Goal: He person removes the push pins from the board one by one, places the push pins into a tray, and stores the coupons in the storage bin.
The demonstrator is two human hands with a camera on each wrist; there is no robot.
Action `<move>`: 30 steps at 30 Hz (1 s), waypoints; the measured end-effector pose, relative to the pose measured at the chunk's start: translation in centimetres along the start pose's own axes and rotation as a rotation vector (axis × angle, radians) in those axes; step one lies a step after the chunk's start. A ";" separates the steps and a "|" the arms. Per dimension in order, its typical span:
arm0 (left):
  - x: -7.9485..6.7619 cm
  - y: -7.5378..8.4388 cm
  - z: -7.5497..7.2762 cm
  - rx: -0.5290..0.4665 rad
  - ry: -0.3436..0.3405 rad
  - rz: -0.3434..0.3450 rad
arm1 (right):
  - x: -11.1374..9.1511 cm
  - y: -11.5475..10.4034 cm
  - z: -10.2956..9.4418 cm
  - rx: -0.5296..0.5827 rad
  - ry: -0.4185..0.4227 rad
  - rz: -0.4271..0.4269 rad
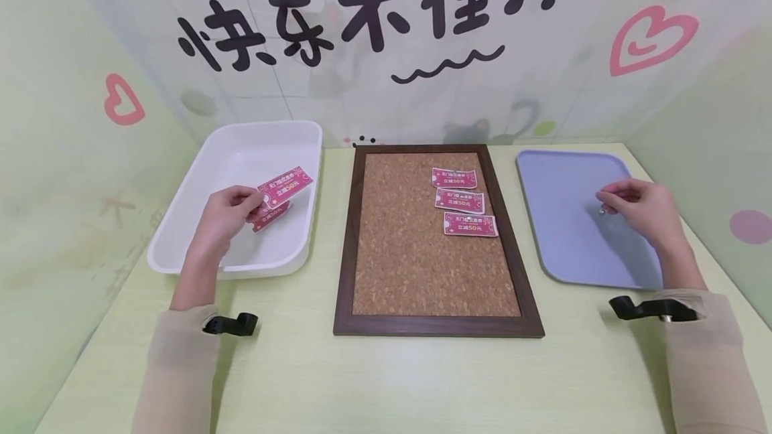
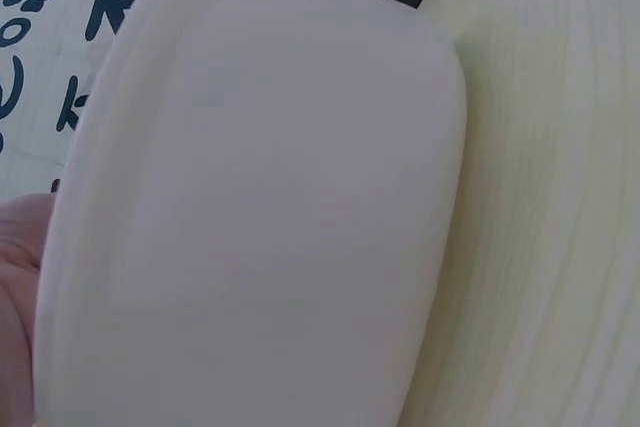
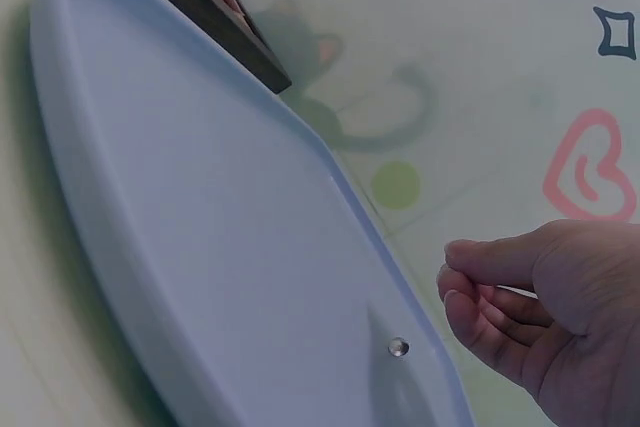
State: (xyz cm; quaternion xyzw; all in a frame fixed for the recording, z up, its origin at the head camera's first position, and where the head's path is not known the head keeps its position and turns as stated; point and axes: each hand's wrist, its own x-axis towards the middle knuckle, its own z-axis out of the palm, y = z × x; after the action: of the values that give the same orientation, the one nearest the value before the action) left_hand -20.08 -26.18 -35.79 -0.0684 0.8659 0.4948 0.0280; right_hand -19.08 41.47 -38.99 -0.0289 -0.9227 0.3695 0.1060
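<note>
My left hand (image 1: 220,216) pinches a pink coupon (image 1: 285,187) between thumb and fingers over the white tray (image 1: 181,220). A second pink coupon (image 1: 269,215) shows just below it, partly covered; whether it is also held cannot be told. Above the blue tray (image 1: 561,220), my right hand (image 1: 648,209) has its thumb and index fingertips together. A small silver pin (image 3: 398,347) lies on that tray beneath the fingertips. Whether something tiny is pinched there is unclear. In the left wrist view the white tray's wall (image 2: 280,177) hides most of the left hand.
Between the trays lies a cork board (image 1: 422,253) with a dark wooden frame (image 1: 439,327). Three pink coupons (image 1: 460,201) are attached in a column at its upper right. A printed backdrop (image 1: 362,99) rises behind the table, with green side walls left and right.
</note>
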 end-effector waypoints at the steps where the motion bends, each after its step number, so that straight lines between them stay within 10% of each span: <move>1: 0.1 -0.2 -0.1 0.003 0.000 -0.005 | 0.0 0.2 0.0 0.002 -0.004 0.007; 30: 0.9 -2.9 -1.9 0.056 -0.057 -0.163 | -0.4 3.1 -1.1 -0.161 -0.090 0.075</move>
State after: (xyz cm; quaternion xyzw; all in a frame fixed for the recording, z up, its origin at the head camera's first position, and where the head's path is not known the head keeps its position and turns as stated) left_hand -20.48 -29.39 -37.38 -0.1236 0.8699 0.4680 0.0946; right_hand -18.50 44.43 -40.44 -0.0553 -0.9515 0.2987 0.0480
